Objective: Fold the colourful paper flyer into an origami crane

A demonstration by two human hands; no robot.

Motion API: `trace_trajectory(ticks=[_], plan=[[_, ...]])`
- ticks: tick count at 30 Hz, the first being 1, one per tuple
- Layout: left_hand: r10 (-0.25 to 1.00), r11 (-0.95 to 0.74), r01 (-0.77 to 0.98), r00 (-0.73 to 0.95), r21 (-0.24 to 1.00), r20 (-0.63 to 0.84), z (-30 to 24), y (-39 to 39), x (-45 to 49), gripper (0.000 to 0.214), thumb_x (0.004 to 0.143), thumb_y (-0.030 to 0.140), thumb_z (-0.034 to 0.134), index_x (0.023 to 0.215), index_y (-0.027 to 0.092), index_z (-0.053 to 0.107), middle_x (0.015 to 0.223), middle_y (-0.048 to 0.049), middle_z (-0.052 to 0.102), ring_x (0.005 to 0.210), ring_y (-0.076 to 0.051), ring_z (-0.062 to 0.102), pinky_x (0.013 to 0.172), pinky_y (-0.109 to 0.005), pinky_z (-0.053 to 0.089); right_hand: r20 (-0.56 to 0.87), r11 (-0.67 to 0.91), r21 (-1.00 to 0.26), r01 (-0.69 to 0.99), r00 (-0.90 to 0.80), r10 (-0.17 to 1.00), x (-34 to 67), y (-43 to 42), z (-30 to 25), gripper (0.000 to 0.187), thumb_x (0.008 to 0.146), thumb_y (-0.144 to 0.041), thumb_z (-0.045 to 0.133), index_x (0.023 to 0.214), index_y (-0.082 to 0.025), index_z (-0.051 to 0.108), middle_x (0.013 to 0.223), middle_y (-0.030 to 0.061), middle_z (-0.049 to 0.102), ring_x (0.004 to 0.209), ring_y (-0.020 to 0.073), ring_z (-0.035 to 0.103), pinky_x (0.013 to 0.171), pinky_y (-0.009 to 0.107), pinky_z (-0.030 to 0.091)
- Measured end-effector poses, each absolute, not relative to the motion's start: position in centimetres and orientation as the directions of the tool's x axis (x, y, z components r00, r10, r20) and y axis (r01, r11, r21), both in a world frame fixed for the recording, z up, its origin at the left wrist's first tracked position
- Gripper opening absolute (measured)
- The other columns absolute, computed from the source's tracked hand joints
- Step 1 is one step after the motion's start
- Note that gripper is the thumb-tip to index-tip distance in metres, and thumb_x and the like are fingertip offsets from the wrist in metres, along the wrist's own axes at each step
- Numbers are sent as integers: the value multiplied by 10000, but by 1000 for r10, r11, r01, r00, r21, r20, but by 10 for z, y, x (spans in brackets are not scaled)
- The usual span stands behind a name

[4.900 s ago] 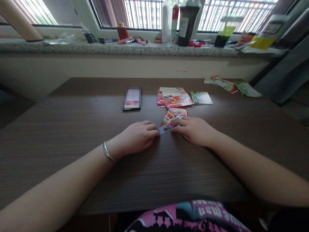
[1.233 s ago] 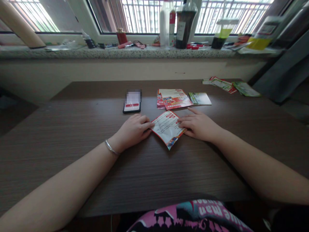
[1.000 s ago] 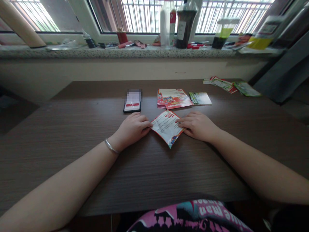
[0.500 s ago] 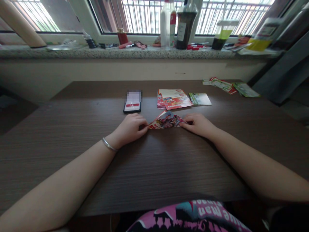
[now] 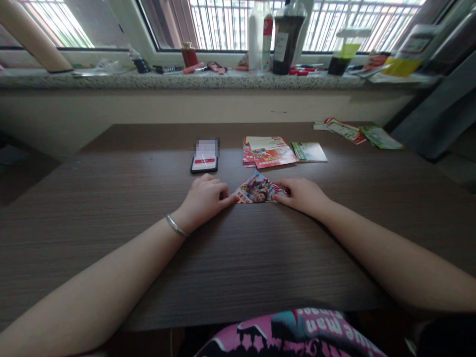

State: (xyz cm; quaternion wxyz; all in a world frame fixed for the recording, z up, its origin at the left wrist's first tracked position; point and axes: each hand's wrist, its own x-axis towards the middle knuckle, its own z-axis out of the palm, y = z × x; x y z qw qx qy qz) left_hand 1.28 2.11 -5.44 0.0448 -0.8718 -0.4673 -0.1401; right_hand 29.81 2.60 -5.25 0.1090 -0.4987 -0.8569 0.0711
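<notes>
A folded piece of printed paper (image 5: 257, 187), roughly triangular with its point away from me, lies on the desk between my hands. My left hand (image 5: 208, 194), a silver bangle on its wrist, pinches the paper's left corner between thumb and curled fingers. At the opposite corner my right hand (image 5: 300, 193) grips the paper, thumb on top along the near edge. Just beyond the paper is a stack of red and cream leaflets (image 5: 273, 153). A phone (image 5: 204, 161) with a lit screen lies past my left hand.
Green and white cards (image 5: 309, 152) adjoin the leaflets, and more printed slips (image 5: 345, 130) lie at the desk's far right. Bottles (image 5: 286, 44), pens and small items line the stone windowsill (image 5: 223, 83) behind the brown desk (image 5: 230, 267).
The paper has flattened toward the desk, showing more of its printed face with a straight near edge. My left hand has shifted slightly right, and my right thumb reaches further over the paper.
</notes>
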Motion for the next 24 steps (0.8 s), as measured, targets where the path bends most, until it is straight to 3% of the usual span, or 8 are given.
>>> trace_trajectory(ticks=[4, 11, 14, 19, 24], plan=[[817, -550, 833, 521, 63, 247, -53, 23, 12, 389, 884, 502, 558, 661, 189, 615, 705, -30, 629, 730, -185, 507, 693, -315, 360, 80, 472, -250, 846, -467, 880, 301, 27, -50, 409, 849, -452, 603, 1225, -301, 659, 901, 48, 740, 759, 228, 645, 612, 313, 435], [800, -584, 808, 556, 79, 223, -52, 24, 10, 336, 908, 434, 550, 696, 178, 599, 727, -34, 621, 727, -175, 504, 695, -301, 370, -56, 382, -456, 803, -455, 889, 314, 36, -49, 407, 834, -348, 645, 1238, -307, 645, 706, -19, 648, 596, 137, 559, 541, 256, 380], [805, -576, 814, 551, 66, 220, -52, 24, 10, 298, 895, 413, 577, 718, 176, 605, 747, -42, 621, 749, -184, 508, 700, -302, 386, -48, 386, -479, 788, -463, 885, 316, 36, -50, 404, 832, -321, 645, 1234, -285, 647, 694, -23, 631, 588, 126, 541, 537, 250, 363], [813, -554, 832, 529, 42, 244, -52, 20, 13, 237, 900, 385, 569, 991, 177, 638, 923, -73, 640, 865, -218, 557, 777, -335, 446, 16, 431, -400, 809, -464, 886, 312, 31, -50, 366, 848, -374, 618, 1194, -267, 667, 697, -12, 642, 590, 132, 524, 533, 253, 322], [788, -583, 811, 547, 55, 281, -54, 18, 17, 436, 928, 334, 516, 1323, 149, 498, 1140, -124, 636, 1007, -256, 588, 893, -401, 467, 129, 499, -405, 767, -492, 861, 310, 31, -52, 366, 850, -372, 617, 1186, -234, 669, 851, 37, 681, 705, 161, 552, 624, 270, 383]])
